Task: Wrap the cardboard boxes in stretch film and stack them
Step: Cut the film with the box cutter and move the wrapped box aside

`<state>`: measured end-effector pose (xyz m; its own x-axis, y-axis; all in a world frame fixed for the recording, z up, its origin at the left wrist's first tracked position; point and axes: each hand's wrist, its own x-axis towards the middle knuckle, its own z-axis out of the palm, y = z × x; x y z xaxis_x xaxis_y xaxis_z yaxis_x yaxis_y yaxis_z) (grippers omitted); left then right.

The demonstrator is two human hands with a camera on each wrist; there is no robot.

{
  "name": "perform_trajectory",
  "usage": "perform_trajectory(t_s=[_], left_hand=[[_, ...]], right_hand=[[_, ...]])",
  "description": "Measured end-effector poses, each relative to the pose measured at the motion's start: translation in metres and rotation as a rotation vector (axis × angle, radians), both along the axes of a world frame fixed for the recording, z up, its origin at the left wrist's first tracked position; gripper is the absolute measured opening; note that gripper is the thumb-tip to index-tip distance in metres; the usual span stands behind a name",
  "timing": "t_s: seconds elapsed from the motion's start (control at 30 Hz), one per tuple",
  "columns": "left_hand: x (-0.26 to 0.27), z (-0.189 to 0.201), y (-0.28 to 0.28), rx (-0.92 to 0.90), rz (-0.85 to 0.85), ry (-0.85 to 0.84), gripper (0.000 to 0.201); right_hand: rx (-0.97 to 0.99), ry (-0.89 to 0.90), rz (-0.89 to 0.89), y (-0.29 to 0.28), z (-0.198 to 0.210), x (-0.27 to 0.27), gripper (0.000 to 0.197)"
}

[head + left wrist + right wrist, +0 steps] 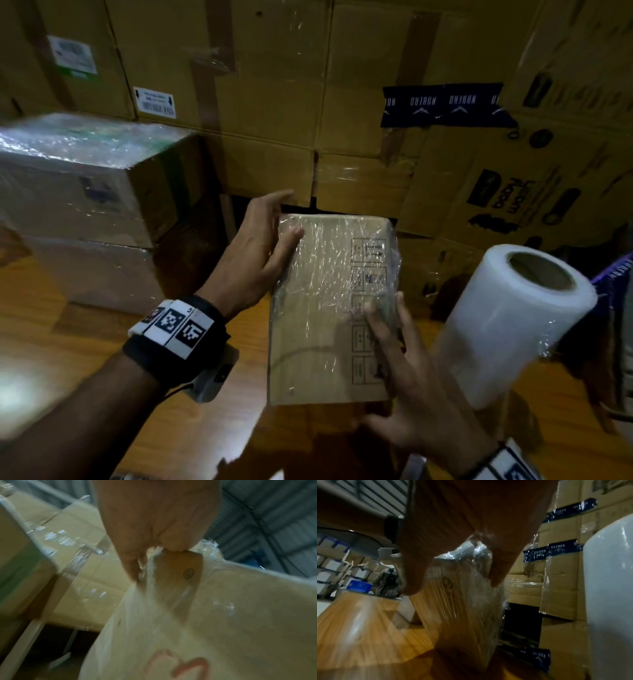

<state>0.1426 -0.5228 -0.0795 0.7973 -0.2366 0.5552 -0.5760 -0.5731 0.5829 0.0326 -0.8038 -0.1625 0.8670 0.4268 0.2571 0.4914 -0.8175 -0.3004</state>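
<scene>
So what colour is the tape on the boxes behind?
Dark blue tape with white lettering, clearest in the head view.

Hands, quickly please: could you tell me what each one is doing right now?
Left hand: grips the far left corner of the wrapped box.
Right hand: holds the box's near right edge.

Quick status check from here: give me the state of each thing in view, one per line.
small box: wrapped in film, held off the table by both hands
left hand: grips the box's far left corner
right hand: grips the box's near right edge
film roll: standing free at the right, untouched
two boxes: wrapped, stacked at the left
</scene>
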Motion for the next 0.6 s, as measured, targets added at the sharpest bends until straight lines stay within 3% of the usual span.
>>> perform_trajectory(t_s=[0.1,0.17,0.23,0.43,0.5,0.6], left_hand=[[-0.002,0.006,0.002,0.429,-0.018,-0.302,0.055],[-0.007,0.001,0.008,0.666,-0.061,-0.308,0.059],[-0.018,-0.010,0.019,0.776,-0.065,-0.238,0.066],[-0.076,-0.035,0.036,0.893,-0.127,-0.120,0.073],[-0.094,-0.039,0.038,0.842,-0.167,-0.062,0.071],[-0.100,-0.029,0.031,0.677,-0.151,-0.160,0.050]], right_hand=[[0.099,-0.077,-0.038,0.002,-0.002,0.010,0.123],[0.120,-0.064,-0.014,0.000,0.000,0.015,0.127],[0.139,-0.069,0.022,-0.001,0.003,0.017,0.130],[0.173,-0.062,0.037,-0.001,0.010,0.019,0.125],[0.185,-0.034,0.039,-0.003,0.013,0.019,0.123],[0.152,0.004,0.039,-0.004,0.012,0.020,0.125]])
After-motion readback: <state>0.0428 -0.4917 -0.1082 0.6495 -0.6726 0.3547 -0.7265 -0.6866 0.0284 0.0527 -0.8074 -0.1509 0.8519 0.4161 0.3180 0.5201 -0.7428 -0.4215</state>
